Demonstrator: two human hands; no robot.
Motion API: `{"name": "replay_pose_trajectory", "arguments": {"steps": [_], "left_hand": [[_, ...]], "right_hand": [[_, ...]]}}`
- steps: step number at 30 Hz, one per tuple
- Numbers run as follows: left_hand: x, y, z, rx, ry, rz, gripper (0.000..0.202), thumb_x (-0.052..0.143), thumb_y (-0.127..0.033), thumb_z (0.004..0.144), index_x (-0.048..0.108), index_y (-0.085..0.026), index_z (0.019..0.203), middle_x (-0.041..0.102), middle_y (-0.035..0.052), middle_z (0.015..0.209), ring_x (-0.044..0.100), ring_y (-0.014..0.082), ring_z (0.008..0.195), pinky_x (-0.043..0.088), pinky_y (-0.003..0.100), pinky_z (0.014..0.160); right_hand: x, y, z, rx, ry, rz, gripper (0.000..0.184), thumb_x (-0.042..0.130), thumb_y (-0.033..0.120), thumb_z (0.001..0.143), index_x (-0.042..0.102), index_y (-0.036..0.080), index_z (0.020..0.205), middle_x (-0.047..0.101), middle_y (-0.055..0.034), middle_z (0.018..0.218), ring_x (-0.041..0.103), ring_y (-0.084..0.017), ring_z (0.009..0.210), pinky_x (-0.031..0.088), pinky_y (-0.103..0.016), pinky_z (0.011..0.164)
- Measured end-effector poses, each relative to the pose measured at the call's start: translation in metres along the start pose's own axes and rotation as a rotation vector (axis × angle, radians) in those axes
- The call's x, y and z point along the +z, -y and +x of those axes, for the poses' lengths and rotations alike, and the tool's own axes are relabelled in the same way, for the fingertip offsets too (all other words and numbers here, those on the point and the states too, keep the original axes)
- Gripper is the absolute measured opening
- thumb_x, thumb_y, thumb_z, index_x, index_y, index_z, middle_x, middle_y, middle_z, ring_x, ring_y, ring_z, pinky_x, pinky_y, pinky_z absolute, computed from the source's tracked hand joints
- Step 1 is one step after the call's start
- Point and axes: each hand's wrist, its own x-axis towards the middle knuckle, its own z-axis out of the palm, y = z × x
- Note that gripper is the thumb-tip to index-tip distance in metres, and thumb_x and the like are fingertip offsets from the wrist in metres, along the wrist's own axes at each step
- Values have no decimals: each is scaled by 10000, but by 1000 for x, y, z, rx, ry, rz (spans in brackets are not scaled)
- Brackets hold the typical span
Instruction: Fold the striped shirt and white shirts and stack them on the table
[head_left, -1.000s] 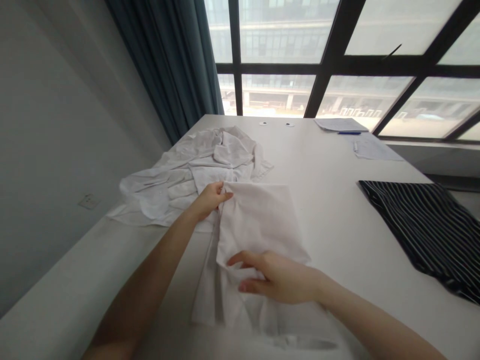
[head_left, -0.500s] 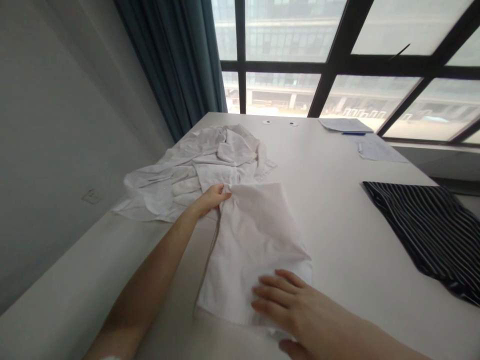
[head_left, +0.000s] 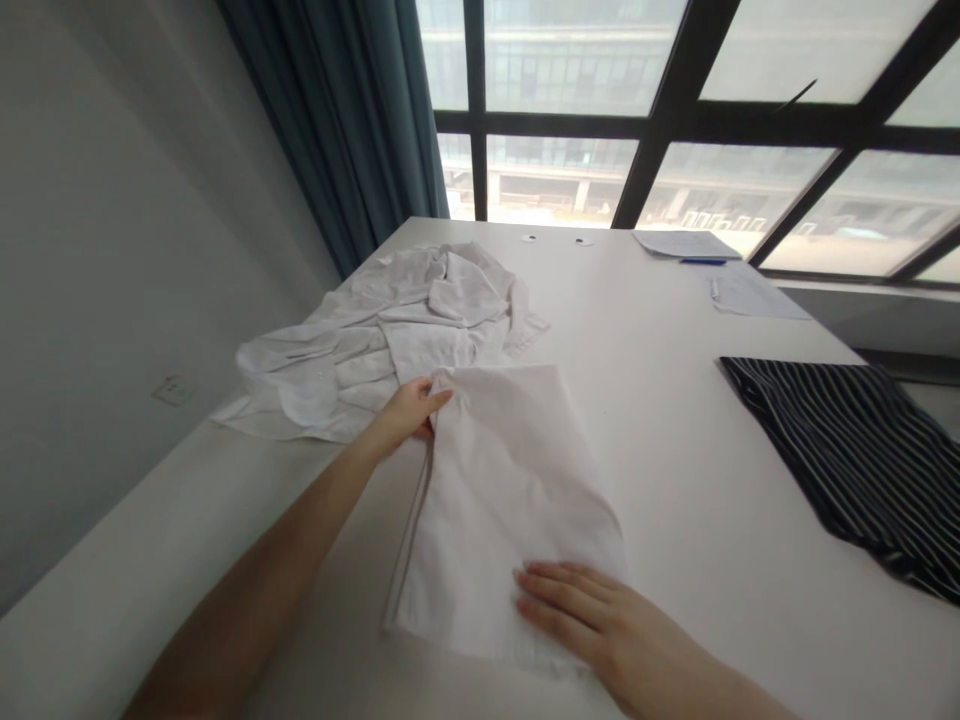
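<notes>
While the left hand [head_left: 407, 410] pinches folded cloth [head_left: 510, 480], right hand [head_left: 596, 615] flat atop, crumpled fabric [head_left: 442, 295] just beyond, striped garment [head_left: 844, 450] rightward

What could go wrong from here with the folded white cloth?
1. Creasing: the left hand pinches the upper-left corner of the folded, flat white cloth; puckers beside it could set in.
2. Misalignment: a lower layer peeks out along the left edge; with the right hand flat on top, pushing might widen that offset.
3. Dragging: the pinched corner seems to meet the crumpled white fabric pile, so moving it could disturb the pile.
</notes>
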Motion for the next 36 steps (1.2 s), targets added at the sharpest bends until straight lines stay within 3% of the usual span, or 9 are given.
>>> {"name": "replay_pose_trajectory", "arguments": {"steps": [4,9,13,17,22,26,32,36], "left_hand": [[6,21,-37,-65,83,-51,707,815,-521,609,497,-171,1135,711,54,770,693,230,622,540,305,524],[8,37,-70,-25,104,-90,767,819,-504,609,427,-189,1188,734,79,865,721,279,765,569,330,598],[3,39,-73,-28,117,-53,697,781,-511,644,443,-188,1161,731,92,900,718,282,765,566,349,612],[1,39,-70,13,98,42,625,738,-487,680,464,-184,1154,731,93,896,715,288,789,552,353,643],[5,37,-66,134,51,308,440,604,-438,781,477,-203,1131,726,85,924,702,293,838,515,352,699],[7,35,-62,177,40,529,363,516,-393,826,471,-202,1131,713,92,953,684,309,914,495,368,741],[8,33,-73,156,-45,630,540,496,-397,860,364,-135,1313,707,112,924,695,314,871,505,396,753],[4,41,-97,132,17,541,790,580,-396,830,184,-162,1473,710,78,941,703,276,857,531,368,754]], "right_hand": [[-2,1,1,43,-26,75,584,379,105,954,323,243,1518,412,-78,1514,347,-175,1409,335,-375,1150],[-11,9,6,12,-50,19,525,367,159,986,352,217,1507,441,-75,1493,366,-167,1398,338,-348,1147],[-5,10,9,-40,-34,-171,497,412,269,996,386,212,1489,450,-58,1482,409,-227,1374,324,-428,1159],[8,7,8,-16,-90,-323,497,442,284,983,412,227,1476,480,-46,1460,464,-261,1334,366,-444,1132],[8,6,6,-34,-110,-364,558,462,295,972,343,203,1509,489,-64,1459,473,-258,1327,385,-433,1100],[12,7,7,-48,-161,-469,501,443,298,981,416,195,1470,523,-54,1434,516,-263,1282,401,-433,1060],[16,6,10,-34,-152,-507,464,429,313,983,474,195,1430,523,-50,1435,534,-271,1256,378,-439,1047],[16,5,8,-10,-107,-429,528,463,409,966,436,215,1457,478,-57,1474,487,-279,1300,328,-444,1084]]}}
